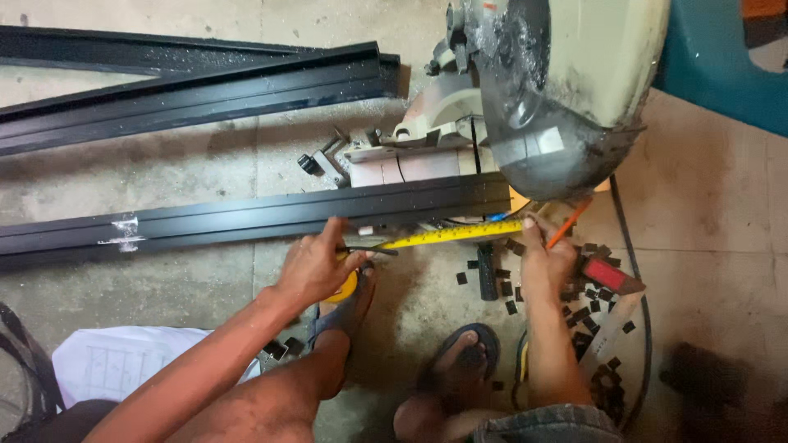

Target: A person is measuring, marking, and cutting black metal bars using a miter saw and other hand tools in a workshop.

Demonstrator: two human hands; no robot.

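- Head view: the left hand is closed around a yellow tape measure case, pressing it low against the near edge of a long black metal profile that lies across the concrete floor.
- The yellow tape blade runs from that case rightwards along the profile's near edge to the right hand.
- The right hand pins the blade's far end with a fingertip and grips an orange pencil that slants up to the right.
- The profile's right end sits under the grey guard of a chop saw, whose base stands on the floor just behind it.
- Small black offcuts lie scattered on the floor around the right hand, touching it in places.
- More black profiles lie well apart at the upper left.
- The person's sandalled feet rest between the two forearms; a white sheet of paper lies at the lower left.
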